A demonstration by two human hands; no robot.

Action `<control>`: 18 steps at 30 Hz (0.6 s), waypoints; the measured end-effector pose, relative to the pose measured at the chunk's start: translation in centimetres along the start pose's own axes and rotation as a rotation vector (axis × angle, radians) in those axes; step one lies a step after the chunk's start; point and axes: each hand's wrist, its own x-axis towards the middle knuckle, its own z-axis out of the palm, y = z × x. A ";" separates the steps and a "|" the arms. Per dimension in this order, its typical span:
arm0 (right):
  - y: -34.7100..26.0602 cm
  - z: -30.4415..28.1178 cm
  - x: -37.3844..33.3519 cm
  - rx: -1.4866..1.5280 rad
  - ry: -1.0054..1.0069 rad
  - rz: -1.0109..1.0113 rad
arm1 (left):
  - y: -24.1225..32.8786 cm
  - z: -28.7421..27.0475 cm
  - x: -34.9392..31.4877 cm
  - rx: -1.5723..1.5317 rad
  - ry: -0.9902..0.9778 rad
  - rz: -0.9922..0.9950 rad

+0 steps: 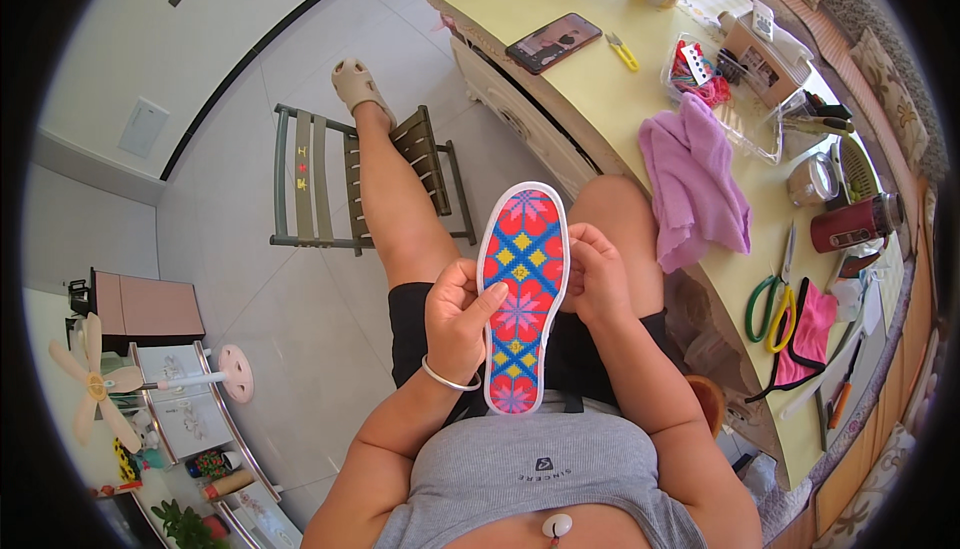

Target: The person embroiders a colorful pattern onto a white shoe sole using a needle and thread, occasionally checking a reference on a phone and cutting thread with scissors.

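An embroidered insole point(519, 314) with a white rim stands lengthwise over my lap. Its face carries red, pink, blue and yellow cross-stitch patterns. My left hand point(462, 314) is closed on its left edge, thumb lying across the stitched face, other fingers partly behind. At the upper right edge, my right hand point(597, 271) is closed with bent fingers against the rim. Some of those fingertips are hidden behind the insole, and I cannot see whether they also hold a needle or thread.
A pale yellow table point(690, 69) curves along my right, bearing a lilac cloth point(695, 181), scissors point(780, 299), a phone point(553, 43), yellow snips point(622, 52) and a clear tray point(750, 119) of thread. My leg rests on a folding chair point(318, 174); a fan point(96, 383) stands left.
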 end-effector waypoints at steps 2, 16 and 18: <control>0.1 0.8 -0.5 -0.041 -0.014 -0.064 | 0.0 0.1 0.1 -0.012 0.010 -0.007; -1.0 4.4 -4.6 -0.894 -0.239 -1.082 | -2.0 -2.0 2.0 -0.905 -0.318 -0.474; -0.5 4.4 -4.5 -0.888 -0.243 -1.050 | -2.3 -2.3 1.9 -0.914 -0.320 -0.458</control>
